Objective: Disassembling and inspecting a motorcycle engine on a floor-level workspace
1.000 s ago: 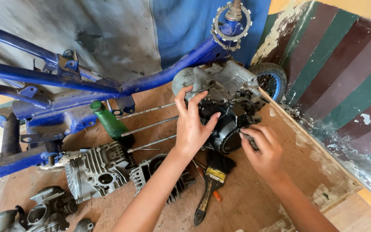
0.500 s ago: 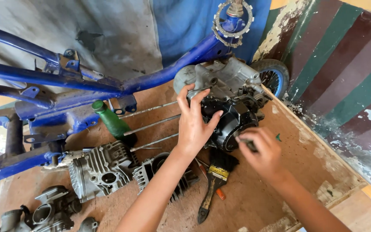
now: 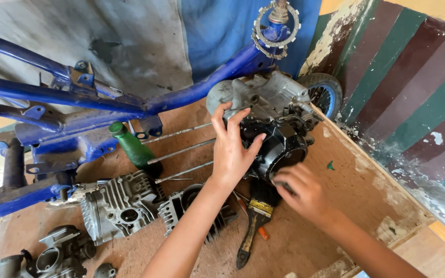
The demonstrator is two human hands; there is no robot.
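Bracing the engine (image 3: 263, 100) near the desk's (image 3: 356, 195) far right corner, the left hand (image 3: 233, 149) lies spread and flat against its black cover (image 3: 281, 149). The right hand (image 3: 302, 193) is curled, fingertips touching the cover's lower edge; a brush (image 3: 253, 221) lies just below.

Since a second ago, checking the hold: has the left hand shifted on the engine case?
No. The left hand stays pressed on the engine case, at the same spot beside its black cover.
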